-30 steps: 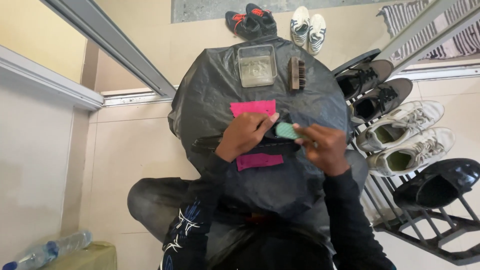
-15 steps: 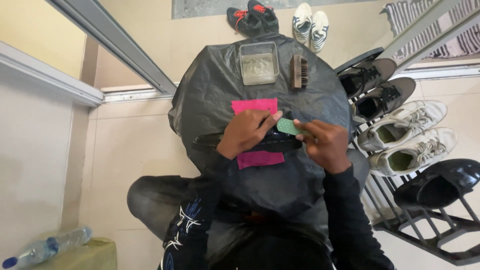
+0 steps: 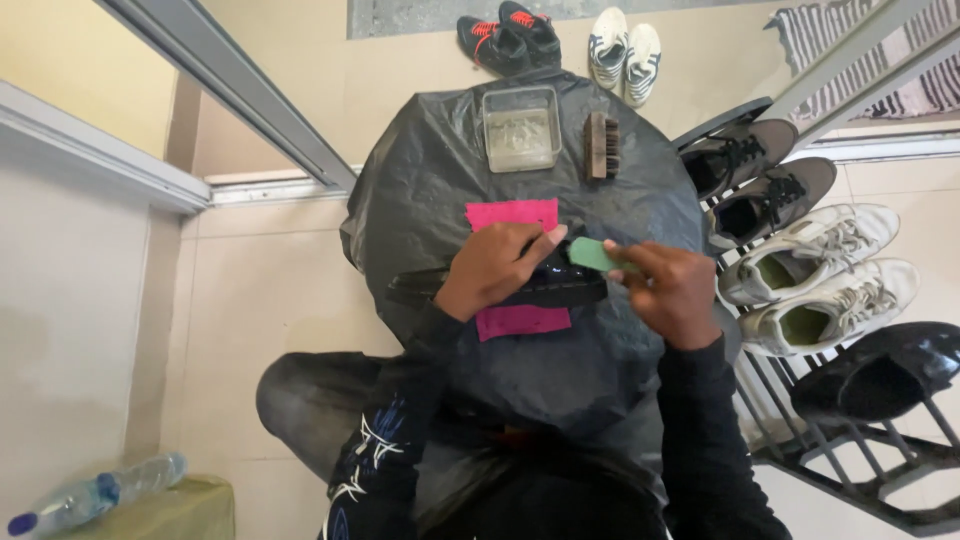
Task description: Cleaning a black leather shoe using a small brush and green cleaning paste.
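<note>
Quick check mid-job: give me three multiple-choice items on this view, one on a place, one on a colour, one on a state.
1. Where is the wooden brush?
A. right of the clear container
B. on the shoe rack
C. on the floor

2. What colour is the cloth under the black shoe?
A. yellow
B. pink
C. white

3. What does the right hand hold?
A. nothing
B. a bottle
C. a green sponge

Key: 1 A, the two sit side by side on the black plastic sheet; 2 B, pink shows above and below the shoe; 3 C, its fingers grip the sponge, while the left hand steadies the shoe.
</note>
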